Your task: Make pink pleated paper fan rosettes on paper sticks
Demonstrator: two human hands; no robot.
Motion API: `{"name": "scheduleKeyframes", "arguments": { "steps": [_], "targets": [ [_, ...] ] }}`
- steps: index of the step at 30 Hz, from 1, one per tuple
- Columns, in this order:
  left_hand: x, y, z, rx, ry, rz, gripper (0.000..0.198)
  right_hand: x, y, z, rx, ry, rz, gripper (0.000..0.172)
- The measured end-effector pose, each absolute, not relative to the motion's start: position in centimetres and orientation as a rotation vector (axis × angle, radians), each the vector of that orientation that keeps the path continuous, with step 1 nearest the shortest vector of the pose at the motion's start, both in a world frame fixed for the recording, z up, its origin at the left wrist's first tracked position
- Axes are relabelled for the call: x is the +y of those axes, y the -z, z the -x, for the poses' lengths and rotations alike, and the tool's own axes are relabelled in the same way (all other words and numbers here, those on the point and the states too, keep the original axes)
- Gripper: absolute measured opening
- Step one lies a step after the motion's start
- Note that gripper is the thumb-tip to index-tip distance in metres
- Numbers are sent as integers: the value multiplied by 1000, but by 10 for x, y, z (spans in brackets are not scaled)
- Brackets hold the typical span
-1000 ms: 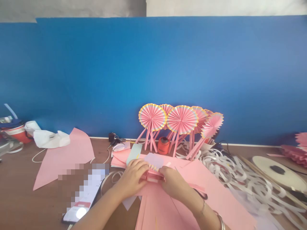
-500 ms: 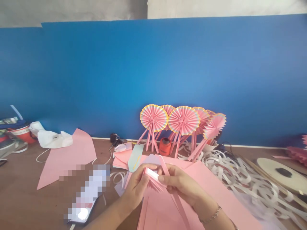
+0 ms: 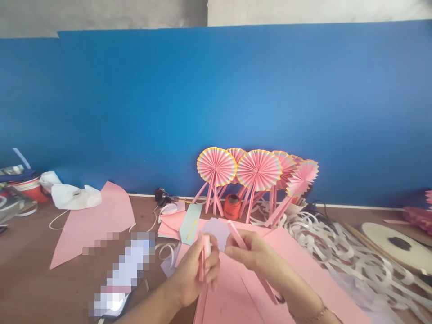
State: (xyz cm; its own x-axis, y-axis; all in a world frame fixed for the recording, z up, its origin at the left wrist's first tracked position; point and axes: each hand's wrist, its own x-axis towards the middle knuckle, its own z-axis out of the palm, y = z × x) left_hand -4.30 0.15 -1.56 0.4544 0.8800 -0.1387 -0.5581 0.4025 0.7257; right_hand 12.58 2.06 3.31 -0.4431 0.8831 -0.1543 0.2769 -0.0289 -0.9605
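Observation:
My left hand (image 3: pixel 199 265) is closed round a folded pink paper bundle (image 3: pixel 204 261), its pleats pressed together and held upright. To its right, my right hand (image 3: pixel 253 252) grips a long narrow pink paper strip (image 3: pixel 238 235), which runs down under the palm towards the wrist. The two hands are a little apart. Below them lie large pink paper sheets (image 3: pixel 232 292), and just behind is a pale lilac piece of paper (image 3: pixel 216 229).
Several round pleated paper fans (image 3: pixel 259 171) stand along the blue wall (image 3: pixel 175 99), near an orange spool (image 3: pixel 232 206). White ribbon curls (image 3: pixel 324 243) and a round reel (image 3: pixel 394 240) lie right. A phone (image 3: pixel 118 283) and a pink sheet (image 3: pixel 97 225) lie left.
My hands have moved apart. The bundle was partly fanned out between both hands; now its folds are pressed together upright in my left hand alone, while my right hand holds the strip.

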Motion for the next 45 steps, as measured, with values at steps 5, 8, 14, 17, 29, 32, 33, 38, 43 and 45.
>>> {"name": "scheduleKeyframes", "arguments": {
  "steps": [5, 8, 14, 17, 29, 32, 33, 38, 43, 45],
  "targets": [
    [-1, 22, 41, 539, -747, -696, 52, 24, -23, -122, -1766, -1344, 1227, 35],
    [-3, 22, 41, 507, -675, -715, 58, 26, -15, -123, -1841, -1426, 1080, 28],
    [-4, 6, 49, 593, -684, -859, 38, 31, -18, -131, -1707, -1830, 830, 32],
    [-1, 1, 55, 640, -696, -886, 22, 34, -18, -137, -1617, -1906, 817, 32],
    [2, -5, 61, 832, -676, -1052, 21, 41, -10, -145, -1459, -2056, 830, 38],
    [8, -2, 61, 872, -709, -1029, 22, 43, -12, -147, -1492, -1927, 904, 36],
    [10, 0, 62, 866, -727, -1026, 25, 44, -13, -148, -1499, -1877, 938, 36],
    [19, 10, 64, 911, -784, -1032, 30, 45, -17, -152, -1533, -1752, 1057, 35],
    [19, 9, 64, 1000, -840, -994, 34, 45, -17, -151, -1607, -1727, 1067, 32],
    [19, 7, 63, 1020, -861, -983, 30, 44, -18, -151, -1618, -1711, 1063, 31]
  ]
}}
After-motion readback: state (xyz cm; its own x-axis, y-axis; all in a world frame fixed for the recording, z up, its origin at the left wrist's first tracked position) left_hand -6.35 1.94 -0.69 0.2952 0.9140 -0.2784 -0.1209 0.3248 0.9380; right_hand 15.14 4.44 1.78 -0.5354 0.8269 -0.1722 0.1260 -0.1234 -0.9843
